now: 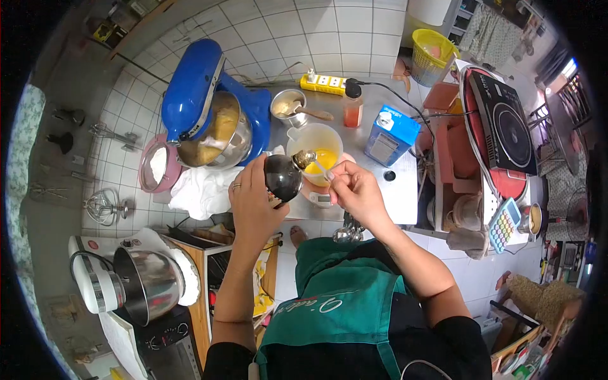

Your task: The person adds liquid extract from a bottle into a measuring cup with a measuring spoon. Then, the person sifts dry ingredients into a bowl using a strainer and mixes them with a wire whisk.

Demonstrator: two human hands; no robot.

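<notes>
The blue carton's (pixel 391 134) label is too small to read. The measuring spoons (pixel 347 233) hang half hidden behind the right hand (pixel 356 190). The dark bottle's (pixel 282 177) base is covered by the left hand (pixel 253 202).

Left hand (pixel 253 202) tips a dark bottle (pixel 283 177) over a measuring spoon (pixel 320 168) held by the right hand (pixel 358 190), above the yellow-filled jug (pixel 316 149).

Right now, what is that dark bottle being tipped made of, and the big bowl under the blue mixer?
The dark bottle in the left hand looks like brown glass: glossy, with bright highlights, though dark plastic is possible. The mixer bowl looks like polished steel: silvery and mirror-like around its rim.
</notes>
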